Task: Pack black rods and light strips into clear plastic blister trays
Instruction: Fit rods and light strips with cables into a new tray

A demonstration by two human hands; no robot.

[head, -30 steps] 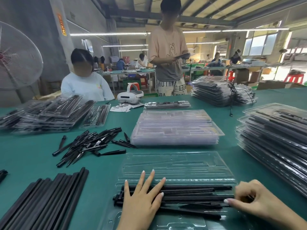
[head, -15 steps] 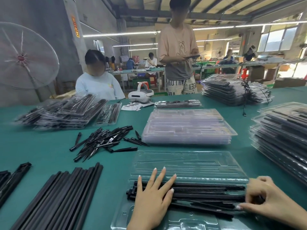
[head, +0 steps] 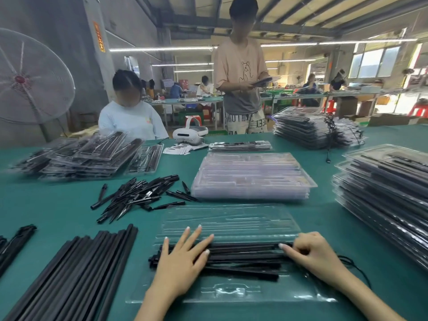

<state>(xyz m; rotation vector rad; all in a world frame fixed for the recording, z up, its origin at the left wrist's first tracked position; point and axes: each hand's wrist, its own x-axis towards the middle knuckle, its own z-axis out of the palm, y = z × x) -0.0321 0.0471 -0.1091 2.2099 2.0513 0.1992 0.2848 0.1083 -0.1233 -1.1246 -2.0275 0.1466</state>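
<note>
Lying under left hand [head: 179, 262]: rods [head: 243, 253]

The desk [head: 58, 209] is dark green. The rods [head: 243, 253] in the clear tray [head: 231, 295] at bottom centre are black. At upper centre, a headset [head: 190, 134] is white, and a standing person's T-shirt [head: 240, 66] is peach with a bear drawing.

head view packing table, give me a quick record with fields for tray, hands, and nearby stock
tray: open clear plastic blister tray on the green table, black rods lying across it
left hand: left hand flat, fingers straight, pressing the rods
right hand: right hand curled, pinching the rods' right end
stock: loose long black strips to the left; stack of empty clear trays behind
</note>
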